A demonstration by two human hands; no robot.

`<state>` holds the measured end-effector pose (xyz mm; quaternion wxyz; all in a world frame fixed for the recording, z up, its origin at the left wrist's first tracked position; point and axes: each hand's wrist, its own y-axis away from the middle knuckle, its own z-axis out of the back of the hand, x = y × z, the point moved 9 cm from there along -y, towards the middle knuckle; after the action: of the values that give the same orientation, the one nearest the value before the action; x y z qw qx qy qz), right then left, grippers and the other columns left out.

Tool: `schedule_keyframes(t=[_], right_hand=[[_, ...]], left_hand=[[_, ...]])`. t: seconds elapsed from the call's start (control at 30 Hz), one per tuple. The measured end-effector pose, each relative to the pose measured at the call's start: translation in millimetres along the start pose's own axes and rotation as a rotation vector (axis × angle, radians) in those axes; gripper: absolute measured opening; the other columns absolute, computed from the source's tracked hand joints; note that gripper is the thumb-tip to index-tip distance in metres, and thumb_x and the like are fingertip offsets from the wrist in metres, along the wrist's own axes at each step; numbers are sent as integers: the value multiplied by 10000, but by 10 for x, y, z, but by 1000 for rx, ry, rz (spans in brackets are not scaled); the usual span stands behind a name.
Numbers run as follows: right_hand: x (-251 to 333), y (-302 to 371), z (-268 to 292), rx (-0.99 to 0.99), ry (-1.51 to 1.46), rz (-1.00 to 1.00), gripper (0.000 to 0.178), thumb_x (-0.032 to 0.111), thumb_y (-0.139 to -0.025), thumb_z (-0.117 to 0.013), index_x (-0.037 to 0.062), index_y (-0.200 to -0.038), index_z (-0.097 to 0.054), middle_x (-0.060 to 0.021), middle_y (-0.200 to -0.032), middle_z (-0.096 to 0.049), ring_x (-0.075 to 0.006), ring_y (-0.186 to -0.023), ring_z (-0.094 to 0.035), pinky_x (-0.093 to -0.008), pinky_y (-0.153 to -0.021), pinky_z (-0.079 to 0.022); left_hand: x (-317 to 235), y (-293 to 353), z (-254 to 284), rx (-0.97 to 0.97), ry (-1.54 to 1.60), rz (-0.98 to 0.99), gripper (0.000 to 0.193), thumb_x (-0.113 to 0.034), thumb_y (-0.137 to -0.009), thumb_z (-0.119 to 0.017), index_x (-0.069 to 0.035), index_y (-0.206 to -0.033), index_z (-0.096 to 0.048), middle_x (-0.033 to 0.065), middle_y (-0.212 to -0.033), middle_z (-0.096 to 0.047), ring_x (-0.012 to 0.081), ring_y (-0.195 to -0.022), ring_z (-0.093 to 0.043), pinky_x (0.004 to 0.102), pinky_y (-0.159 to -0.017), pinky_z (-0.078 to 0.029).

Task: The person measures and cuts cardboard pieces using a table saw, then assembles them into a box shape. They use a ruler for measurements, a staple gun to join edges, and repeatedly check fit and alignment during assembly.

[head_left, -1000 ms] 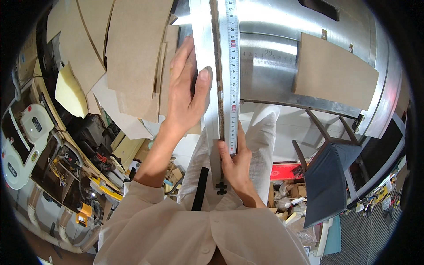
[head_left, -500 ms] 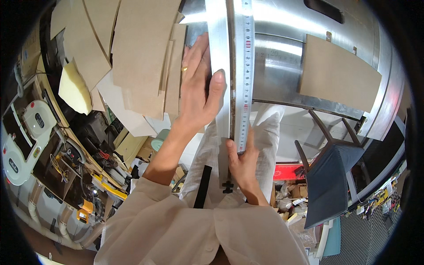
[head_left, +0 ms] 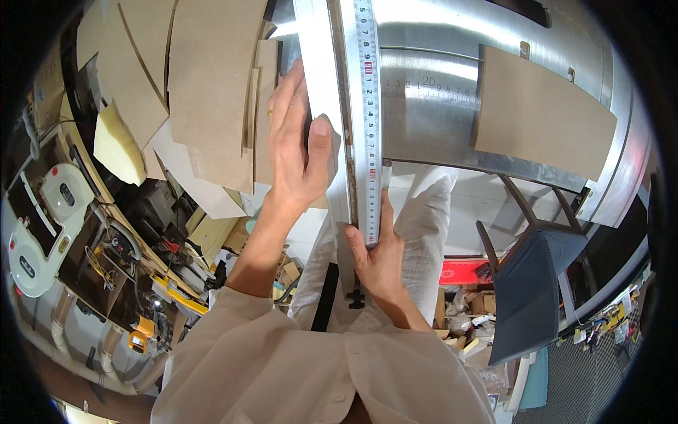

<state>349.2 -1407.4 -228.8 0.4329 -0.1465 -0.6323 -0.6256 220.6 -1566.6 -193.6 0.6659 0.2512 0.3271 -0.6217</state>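
Observation:
A long silver metal bar runs from the table toward my body, with a dark groove along it. Fixed along its right side is a white graduated ruler strip. My left hand lies along the bar's left side, fingers stretched out and thumb resting on its edge; a ring shows on one finger. Nearer my body, my right hand is closed round the lower end of the bar and ruler strip, thumb on top; some of its fingers are hidden beneath. A small black knob sits at the bar's near end.
The bar crosses a metal table with an engraved scale. Brown boards are stacked left; another brown board lies right. Yellow foam, a dark chair, a red box and cluttered shelves surround my legs.
The bar with its ruler strip has shifted left, its far end more than its near end. Both hands have moved left with it, keeping their contact.

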Motion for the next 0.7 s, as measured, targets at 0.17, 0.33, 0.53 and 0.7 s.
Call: schedule_keyframes(t=[0.17, 0.33, 0.53, 0.7], right_hand=[[-10, 10, -5, 16, -10, -20, 803, 358, -898, -661, 13, -1476, -225, -307, -1043, -648, -448, -915, -670, -456, -739, -562], [-15, -12, -23, 42, -12, -28, 800, 372, -901, -654, 17, -1476, -227, -309, -1047, -646, -452, -932, -664, -457, -756, -555], [-11, -3, -23, 30, -10, -54, 801, 380, -900, -652, 23, -1478, -227, -307, -1037, -649, -453, -930, -663, -461, -763, -552], [2, -10, -15, 29, -8, -4, 799, 390, -901, -649, 30, -1478, -230, -307, -1035, -649, -456, -918, -666, -461, -751, -556]], left_hand=[[6, -1, -15, 17, -21, 14, 657, -460, -1014, -337, 93, -1342, -469, 263, -1406, -434, 374, -1286, -429, 438, -1074, -325], [49, 43, 2, 15, -45, 35, 685, -487, -1012, -323, 91, -1356, -454, 268, -1409, -429, 384, -1285, -419, 450, -1073, -323], [22, -16, -20, 29, -22, 40, 668, -468, -1014, -339, 99, -1345, -462, 269, -1402, -438, 385, -1277, -424, 449, -1077, -316], [29, 29, -2, 10, -28, 20, 608, -411, -1017, -370, 99, -1332, -477, 257, -1406, -441, 383, -1264, -432, 450, -1075, -317]])
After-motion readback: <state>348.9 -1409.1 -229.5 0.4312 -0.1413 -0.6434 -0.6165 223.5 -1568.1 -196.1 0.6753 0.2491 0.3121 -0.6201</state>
